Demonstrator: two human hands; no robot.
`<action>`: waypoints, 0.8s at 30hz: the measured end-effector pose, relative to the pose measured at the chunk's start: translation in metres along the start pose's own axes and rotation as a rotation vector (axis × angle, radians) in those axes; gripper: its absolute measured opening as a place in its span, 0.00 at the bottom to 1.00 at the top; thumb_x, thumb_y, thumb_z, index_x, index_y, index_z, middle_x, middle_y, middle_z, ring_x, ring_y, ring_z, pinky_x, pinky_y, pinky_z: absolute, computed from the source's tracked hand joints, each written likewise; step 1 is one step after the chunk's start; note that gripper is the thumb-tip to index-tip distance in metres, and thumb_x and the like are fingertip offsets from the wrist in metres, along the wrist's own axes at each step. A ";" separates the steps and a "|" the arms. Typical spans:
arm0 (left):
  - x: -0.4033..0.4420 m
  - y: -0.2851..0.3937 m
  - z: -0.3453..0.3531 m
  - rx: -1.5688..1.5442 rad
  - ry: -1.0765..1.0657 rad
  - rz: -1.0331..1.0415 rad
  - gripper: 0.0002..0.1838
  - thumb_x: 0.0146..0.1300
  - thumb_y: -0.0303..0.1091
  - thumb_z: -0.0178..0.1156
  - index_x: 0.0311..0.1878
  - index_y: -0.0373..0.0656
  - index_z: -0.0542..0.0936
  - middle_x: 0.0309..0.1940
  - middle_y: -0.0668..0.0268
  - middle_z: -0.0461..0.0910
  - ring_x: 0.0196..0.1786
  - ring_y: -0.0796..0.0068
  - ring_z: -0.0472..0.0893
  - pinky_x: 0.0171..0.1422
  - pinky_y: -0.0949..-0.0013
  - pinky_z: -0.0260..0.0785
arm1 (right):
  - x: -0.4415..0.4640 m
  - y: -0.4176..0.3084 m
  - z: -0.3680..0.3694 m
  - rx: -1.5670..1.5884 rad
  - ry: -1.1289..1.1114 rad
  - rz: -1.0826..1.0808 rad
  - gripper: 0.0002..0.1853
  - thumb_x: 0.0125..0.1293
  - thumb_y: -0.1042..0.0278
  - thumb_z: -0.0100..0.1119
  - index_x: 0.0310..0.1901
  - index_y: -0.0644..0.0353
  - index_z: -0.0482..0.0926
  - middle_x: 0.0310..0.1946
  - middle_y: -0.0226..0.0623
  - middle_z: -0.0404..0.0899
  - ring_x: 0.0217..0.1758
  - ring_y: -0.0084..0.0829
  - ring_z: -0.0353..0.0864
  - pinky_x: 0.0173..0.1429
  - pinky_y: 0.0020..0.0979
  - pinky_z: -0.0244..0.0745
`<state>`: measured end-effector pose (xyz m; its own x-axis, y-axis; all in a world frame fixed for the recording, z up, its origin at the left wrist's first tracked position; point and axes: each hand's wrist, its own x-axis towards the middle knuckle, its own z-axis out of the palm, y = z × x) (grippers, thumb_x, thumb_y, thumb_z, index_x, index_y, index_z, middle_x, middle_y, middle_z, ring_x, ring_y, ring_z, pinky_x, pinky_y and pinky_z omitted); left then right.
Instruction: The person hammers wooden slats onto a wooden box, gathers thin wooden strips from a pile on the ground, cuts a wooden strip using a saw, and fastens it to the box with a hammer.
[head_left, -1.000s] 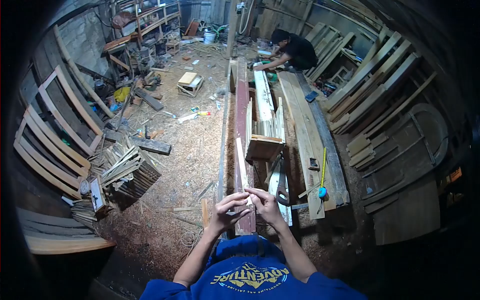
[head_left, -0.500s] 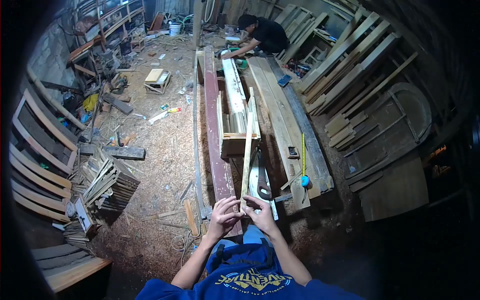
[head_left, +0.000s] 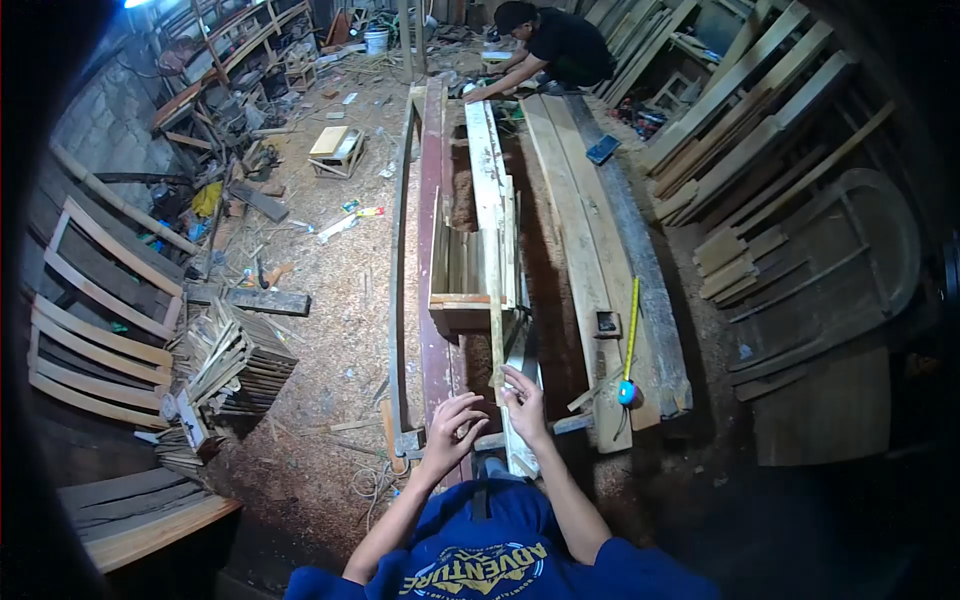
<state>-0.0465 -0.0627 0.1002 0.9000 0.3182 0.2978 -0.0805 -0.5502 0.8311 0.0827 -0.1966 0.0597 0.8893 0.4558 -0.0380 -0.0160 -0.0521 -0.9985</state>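
Observation:
My right hand (head_left: 524, 408) pinches the near end of a long, thin wooden strip (head_left: 496, 325). The strip runs away from me over the front edge of a wooden box frame (head_left: 465, 299), which holds more upright slats. My left hand (head_left: 455, 432) is off the strip, a little to its left, with fingers loosely bent, thumb apart and nothing in them. Beneath lie a dark red beam (head_left: 436, 200) and a white-painted board (head_left: 484, 150). The handsaw seen earlier beside the strip is mostly hidden now.
On the planks (head_left: 565, 200) at right lie a tape measure (head_left: 628, 392) with its yellow blade out, a small dark box (head_left: 607, 323) and a phone (head_left: 602, 149). A co-worker (head_left: 565, 50) crouches at the far end. Bundled slats (head_left: 240, 360) stand at left.
My left hand has come off the strip's end and moved slightly left. The right hand keeps hold of it. My view has shifted, so the scene sits farther right.

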 end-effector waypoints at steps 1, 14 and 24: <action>0.008 -0.004 0.005 -0.008 0.000 -0.041 0.11 0.63 0.30 0.73 0.48 0.42 0.88 0.60 0.59 0.84 0.68 0.55 0.78 0.74 0.55 0.66 | 0.017 0.012 -0.002 -0.029 0.016 -0.022 0.23 0.70 0.84 0.57 0.66 0.65 0.79 0.58 0.46 0.86 0.59 0.32 0.85 0.61 0.30 0.78; 0.141 -0.081 0.050 0.343 -0.030 -0.169 0.29 0.66 0.40 0.72 0.68 0.45 0.78 0.72 0.57 0.74 0.80 0.55 0.65 0.84 0.49 0.52 | 0.185 0.049 0.006 0.005 -0.028 0.055 0.31 0.69 0.90 0.52 0.74 0.62 0.71 0.65 0.55 0.80 0.70 0.44 0.81 0.68 0.33 0.77; 0.206 -0.129 0.073 0.346 -0.157 -0.134 0.34 0.63 0.42 0.73 0.73 0.51 0.76 0.70 0.66 0.78 0.81 0.61 0.65 0.88 0.43 0.32 | 0.228 0.051 -0.011 -0.186 -0.041 0.060 0.34 0.67 0.83 0.65 0.74 0.57 0.71 0.62 0.56 0.83 0.45 0.35 0.90 0.53 0.33 0.82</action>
<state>0.1807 0.0180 0.0200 0.9494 0.2978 0.0994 0.1671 -0.7475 0.6429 0.2899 -0.1047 0.0004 0.8697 0.4829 -0.1023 0.0198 -0.2413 -0.9703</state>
